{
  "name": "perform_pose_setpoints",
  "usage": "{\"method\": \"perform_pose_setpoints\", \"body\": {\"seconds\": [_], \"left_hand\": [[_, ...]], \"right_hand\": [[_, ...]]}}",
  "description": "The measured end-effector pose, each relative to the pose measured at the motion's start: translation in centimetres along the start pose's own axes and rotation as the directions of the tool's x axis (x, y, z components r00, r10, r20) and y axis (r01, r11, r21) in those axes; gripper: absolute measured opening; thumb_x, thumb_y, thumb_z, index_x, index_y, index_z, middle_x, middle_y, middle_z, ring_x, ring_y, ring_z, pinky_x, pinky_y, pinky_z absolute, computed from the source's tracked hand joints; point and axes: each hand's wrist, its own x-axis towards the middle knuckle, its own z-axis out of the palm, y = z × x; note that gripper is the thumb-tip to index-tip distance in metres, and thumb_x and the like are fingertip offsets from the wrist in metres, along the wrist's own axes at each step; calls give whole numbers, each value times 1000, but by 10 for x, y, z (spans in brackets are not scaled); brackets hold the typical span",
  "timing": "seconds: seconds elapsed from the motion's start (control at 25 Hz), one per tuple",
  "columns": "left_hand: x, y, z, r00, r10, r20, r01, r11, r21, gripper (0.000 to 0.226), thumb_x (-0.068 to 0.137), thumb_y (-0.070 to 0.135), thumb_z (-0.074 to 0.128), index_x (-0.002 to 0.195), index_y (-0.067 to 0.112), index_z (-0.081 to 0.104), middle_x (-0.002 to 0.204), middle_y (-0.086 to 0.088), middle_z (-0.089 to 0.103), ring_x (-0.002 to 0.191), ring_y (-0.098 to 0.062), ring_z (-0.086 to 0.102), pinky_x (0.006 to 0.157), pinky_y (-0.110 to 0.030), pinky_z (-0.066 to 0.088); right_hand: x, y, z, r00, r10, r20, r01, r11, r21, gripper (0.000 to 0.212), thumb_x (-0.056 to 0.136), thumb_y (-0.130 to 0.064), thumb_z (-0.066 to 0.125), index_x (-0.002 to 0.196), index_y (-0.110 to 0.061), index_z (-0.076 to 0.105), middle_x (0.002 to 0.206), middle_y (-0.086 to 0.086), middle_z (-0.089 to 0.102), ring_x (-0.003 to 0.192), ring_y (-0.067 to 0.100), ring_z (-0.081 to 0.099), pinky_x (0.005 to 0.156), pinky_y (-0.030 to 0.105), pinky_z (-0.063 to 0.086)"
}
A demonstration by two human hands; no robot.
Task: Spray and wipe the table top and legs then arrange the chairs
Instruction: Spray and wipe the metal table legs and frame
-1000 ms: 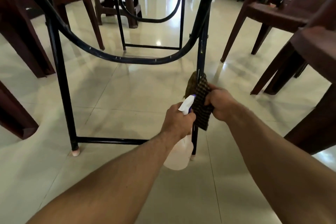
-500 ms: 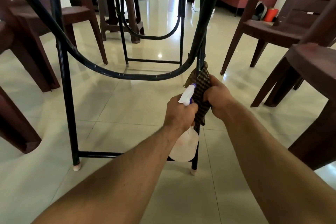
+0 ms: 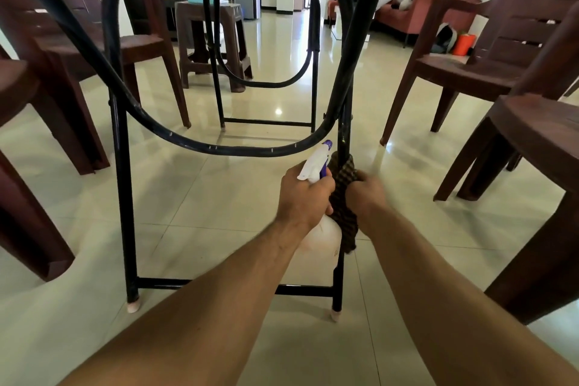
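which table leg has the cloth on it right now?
The near right black leg: the right hand grips the checked cloth around it. The near left leg and the far pair are bare.

chairs L & R of table leg, stool behind

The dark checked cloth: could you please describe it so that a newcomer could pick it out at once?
Find the black metal table frame and follow its near right leg down. Partway down, the right hand grips the dark brown checked cloth around it. It is the only fabric there, beside the white plastic spray bottle in the left hand.
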Motion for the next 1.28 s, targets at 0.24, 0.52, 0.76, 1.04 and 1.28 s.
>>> {"method": "perform_pose_setpoints", "body": {"seconds": [0.24,0.52,0.76,1.04,1.28], "left_hand": [[-4,1,-5,1000,22,-8,-23,999,-43,15,82,-4,58,94,-6,67,82,-25,63,58,-25,56,47,-22,49],[-11,-9,-27,999,-24,-45,23,1000,-4,11,86,-7,57,89,-1,65,90,-24,67,57,-24,56,48,-22,50],[-9,-15,-40,998,-33,-55,33,999,-9,9,80,3,61,88,2,65,95,-27,68,57,-27,56,49,-24,51],[-12,-14,-33,998,-55,13,56,997,-50,10,88,-6,57,88,2,64,98,-29,67,55,-25,54,48,-25,49],[-8,-16,-40,997,-56,-51,55,998,-23,7,83,-2,60,89,-2,64,98,-31,66,58,-30,55,47,-22,49]], "right_hand": [[4,-38,8,769,-597,-229,605,795,-45,62,87,4,50,141,-27,47,120,-9,60,102,3,59,91,24,52],[10,5,27,640,-763,-90,438,458,-774,34,84,-12,63,116,-22,54,118,8,50,110,31,47,86,41,49],[9,-28,31,621,-756,-207,496,584,-643,32,86,-5,59,115,-18,52,119,8,47,110,27,48,83,38,53],[-14,-102,26,346,-851,-395,743,505,-439,37,81,-4,60,117,-6,55,111,0,42,93,14,48,76,8,39],[3,-37,28,634,-768,-88,460,467,-755,36,82,-7,63,116,-17,59,119,9,47,104,28,50,85,36,52]]}}
